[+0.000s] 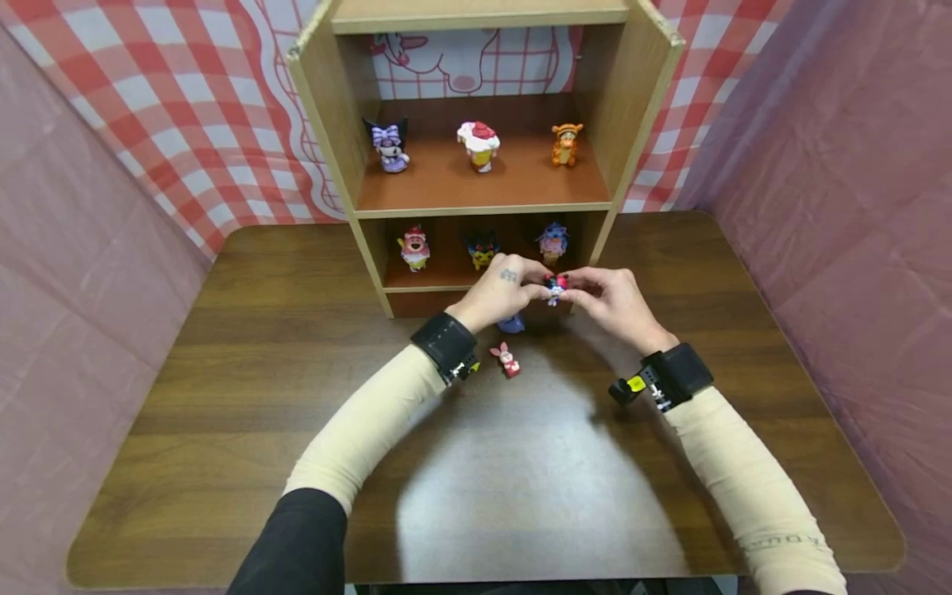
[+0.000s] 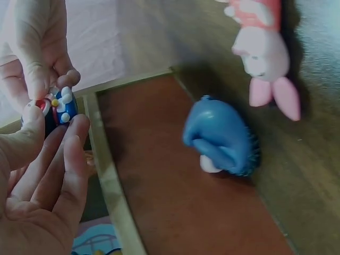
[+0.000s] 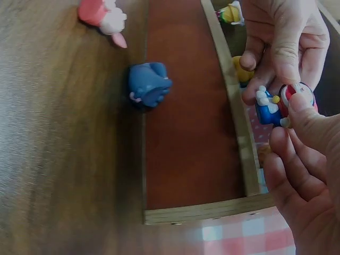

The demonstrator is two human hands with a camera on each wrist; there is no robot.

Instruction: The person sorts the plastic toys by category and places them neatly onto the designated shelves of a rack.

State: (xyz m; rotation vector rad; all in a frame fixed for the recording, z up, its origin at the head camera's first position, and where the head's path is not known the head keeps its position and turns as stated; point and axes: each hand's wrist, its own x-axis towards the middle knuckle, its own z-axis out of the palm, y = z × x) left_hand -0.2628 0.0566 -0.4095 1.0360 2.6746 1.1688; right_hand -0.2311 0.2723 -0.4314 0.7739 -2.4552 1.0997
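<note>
Both hands pinch one small toy figurine (image 1: 554, 287) in front of the shelf's lower right part. The wrist views show its blue body, white hands and red parts (image 2: 62, 109); fingers cover much of its head. My left hand (image 1: 506, 287) grips it from the left with thumb and fingers. From the right, my right hand (image 1: 613, 302) holds it the same way. Below the left hand is a blue figurine (image 2: 220, 138), partly hidden in the head view. A pink rabbit-eared figurine (image 1: 506, 360) lies on the table nearer to me.
A wooden shelf unit (image 1: 483, 211) stands at the table's back. Its upper level bears a purple figurine (image 1: 390, 149), a red-and-white-topped one (image 1: 479, 147) and an orange tiger (image 1: 566, 145). Below stand a pink bear (image 1: 414, 249), a yellow-and-black figurine (image 1: 483, 250) and a blue-and-pink one (image 1: 553, 243).
</note>
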